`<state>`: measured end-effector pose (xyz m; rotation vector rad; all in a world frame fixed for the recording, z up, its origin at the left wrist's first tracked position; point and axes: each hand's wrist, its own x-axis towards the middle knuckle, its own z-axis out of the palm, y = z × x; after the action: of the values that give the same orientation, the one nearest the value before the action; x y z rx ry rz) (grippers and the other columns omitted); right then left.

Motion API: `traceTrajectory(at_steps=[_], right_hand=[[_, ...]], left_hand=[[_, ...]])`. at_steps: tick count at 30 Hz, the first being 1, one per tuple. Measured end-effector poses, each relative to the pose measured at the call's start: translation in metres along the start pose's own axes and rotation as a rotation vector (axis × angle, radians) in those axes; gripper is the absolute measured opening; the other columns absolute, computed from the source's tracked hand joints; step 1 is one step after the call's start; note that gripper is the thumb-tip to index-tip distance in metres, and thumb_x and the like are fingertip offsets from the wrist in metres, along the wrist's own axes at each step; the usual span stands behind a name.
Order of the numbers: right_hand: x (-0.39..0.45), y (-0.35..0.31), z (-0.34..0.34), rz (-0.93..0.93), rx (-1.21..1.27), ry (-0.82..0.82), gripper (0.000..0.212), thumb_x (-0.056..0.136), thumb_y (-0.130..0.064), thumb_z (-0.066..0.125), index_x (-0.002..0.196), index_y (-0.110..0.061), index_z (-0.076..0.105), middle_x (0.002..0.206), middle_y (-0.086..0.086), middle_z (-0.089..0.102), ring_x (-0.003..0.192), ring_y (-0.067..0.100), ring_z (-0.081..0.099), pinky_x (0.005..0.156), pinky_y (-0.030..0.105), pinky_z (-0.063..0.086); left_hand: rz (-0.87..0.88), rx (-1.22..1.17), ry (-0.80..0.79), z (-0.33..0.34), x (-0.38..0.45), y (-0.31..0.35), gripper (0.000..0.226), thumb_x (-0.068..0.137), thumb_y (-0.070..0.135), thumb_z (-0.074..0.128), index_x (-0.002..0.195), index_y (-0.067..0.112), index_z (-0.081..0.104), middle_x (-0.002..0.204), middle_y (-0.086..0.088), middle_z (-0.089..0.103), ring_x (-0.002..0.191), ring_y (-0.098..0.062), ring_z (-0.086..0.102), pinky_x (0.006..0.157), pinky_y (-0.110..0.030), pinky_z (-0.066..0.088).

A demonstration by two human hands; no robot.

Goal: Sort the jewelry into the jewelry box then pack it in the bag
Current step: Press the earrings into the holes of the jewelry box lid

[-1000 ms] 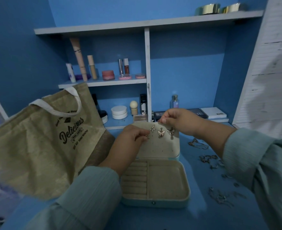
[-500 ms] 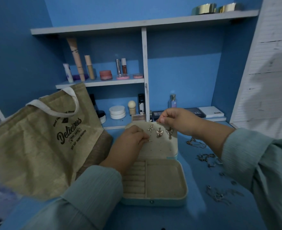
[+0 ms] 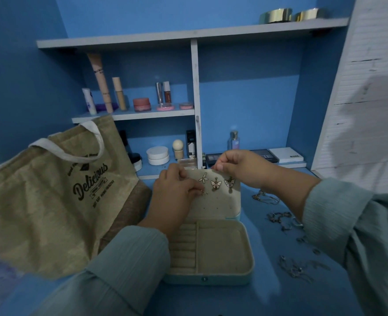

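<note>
L hand [image 3: 177, 190] pins earring [image 3: 204, 193] (tiny) on lid [image 3: 218, 201]; R hand [image 3: 241, 167] holds lid.

Cosmetic tubes [image 3: 101, 83] and pink jar [image 3: 142, 104] on white shelf [image 3: 142, 114]; perfume bottle [image 3: 233, 140] below.

My jewelry box [image 3: 225, 275] has a smooth pale-blue shell and a matt, velvety beige lining. The earrings [image 3: 216, 184] pinned in its lid glint like stone-set metal. The bag [image 3: 51, 201] is coarse woven jute with smooth white cloth handles.
</note>
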<state>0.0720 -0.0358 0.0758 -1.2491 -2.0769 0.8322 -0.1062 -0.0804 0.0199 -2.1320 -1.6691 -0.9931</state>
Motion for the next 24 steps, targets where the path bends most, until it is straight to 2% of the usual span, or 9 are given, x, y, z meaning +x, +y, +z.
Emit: traceTrajectory(at_steps=[5, 9, 14, 20, 24], right_hand=[[-0.002, -0.002, 0.0, -0.001, 0.006, 0.0, 0.012, 0.091, -0.026, 0.057, 0.081, -0.025, 0.062, 0.103, 0.005, 0.068, 0.103, 0.021, 0.062, 0.09, 0.033, 0.048], [-0.003, -0.003, -0.001, -0.001, 0.013, -0.001, 0.012, 0.091, -0.026, 0.057, 0.08, -0.026, 0.062, 0.104, 0.005, 0.068, 0.103, 0.021, 0.062, 0.092, 0.034, 0.049], [-0.006, -0.006, 0.0, 0.0, 0.012, -0.008, 0.011, 0.091, -0.026, 0.056, 0.082, -0.025, 0.062, 0.104, 0.004, 0.068, 0.103, 0.019, 0.061, 0.092, 0.034, 0.049], [-0.009, -0.009, -0.001, -0.001, 0.015, -0.011, 0.013, 0.092, -0.025, 0.055, 0.081, -0.025, 0.061, 0.106, 0.005, 0.068, 0.104, 0.02, 0.061, 0.091, 0.031, 0.048], [-0.009, -0.009, -0.002, 0.019, 0.005, -0.007, 0.012, 0.092, -0.026, 0.054, 0.086, -0.021, 0.064, 0.104, 0.005, 0.068, 0.096, 0.018, 0.061, 0.082, 0.026, 0.046]], left_hand=[[-0.012, 0.063, 0.001, -0.001, 0.0, 0.002, 0.013, 0.072, 0.023, 0.076, 0.084, 0.026, 0.075, 0.093, -0.006, 0.049, 0.084, -0.028, 0.048, 0.072, -0.039, 0.039], [-0.063, 0.127, -0.096, -0.006, -0.001, 0.01, 0.022, 0.088, 0.037, 0.057, 0.106, 0.034, 0.068, 0.108, 0.002, 0.036, 0.104, -0.019, 0.037, 0.087, -0.032, 0.029], [-0.135, 0.167, -0.153, -0.008, -0.003, 0.016, 0.027, 0.091, 0.044, 0.047, 0.114, 0.039, 0.061, 0.103, 0.008, 0.023, 0.109, -0.014, 0.031, 0.091, -0.028, 0.026], [-0.152, 0.174, -0.107, -0.005, -0.006, 0.017, 0.028, 0.09, 0.046, 0.049, 0.113, 0.034, 0.06, 0.115, 0.003, 0.033, 0.111, -0.016, 0.032, 0.093, -0.029, 0.027], [-0.167, 0.162, 0.02, -0.002, -0.005, 0.017, 0.037, 0.079, 0.036, 0.069, 0.11, 0.018, 0.06, 0.119, -0.01, 0.046, 0.109, -0.029, 0.044, 0.09, -0.038, 0.034]])
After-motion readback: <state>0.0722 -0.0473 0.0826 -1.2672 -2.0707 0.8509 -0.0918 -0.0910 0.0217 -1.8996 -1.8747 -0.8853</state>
